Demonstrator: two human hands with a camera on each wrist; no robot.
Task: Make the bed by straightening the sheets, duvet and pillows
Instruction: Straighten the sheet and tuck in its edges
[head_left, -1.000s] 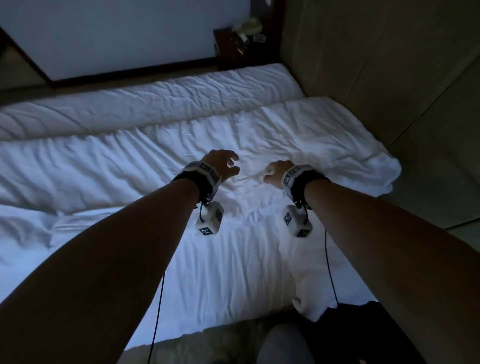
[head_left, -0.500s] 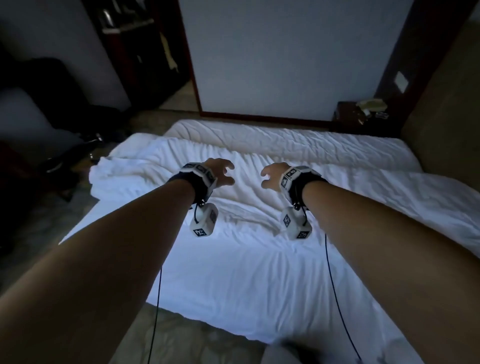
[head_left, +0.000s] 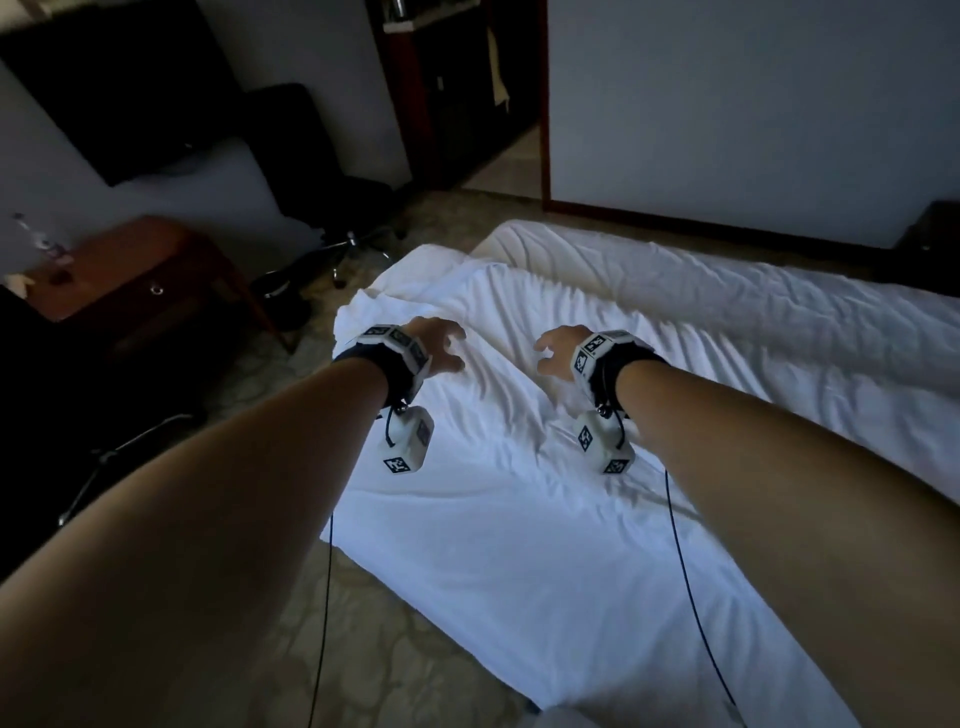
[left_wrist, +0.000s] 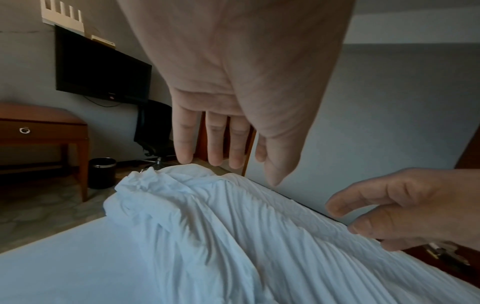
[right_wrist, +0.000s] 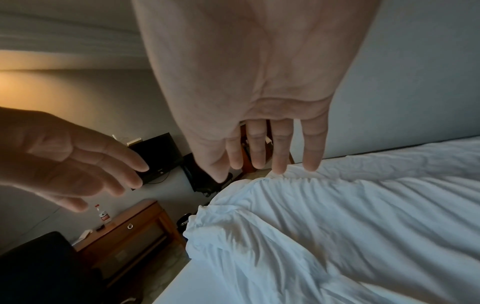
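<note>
Two hands reach over one bed: a left hand (head_left: 435, 344) and a right hand (head_left: 558, 349). One white duvet (head_left: 519, 332) lies on one flat sheet (head_left: 493, 545). One wooden desk (head_left: 130, 275), one television (left_wrist: 101, 72), one bin (left_wrist: 101, 172) and one bottle (right_wrist: 103, 214) stand nearby.

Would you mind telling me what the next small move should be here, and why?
Probably lower both hands onto the bunched corner of the duvet and grip it. The left hand and right hand hover open above the cloth, holding nothing, and that corner lies crumpled short of the bed's edge, so it likely needs pulling out flat.
</note>
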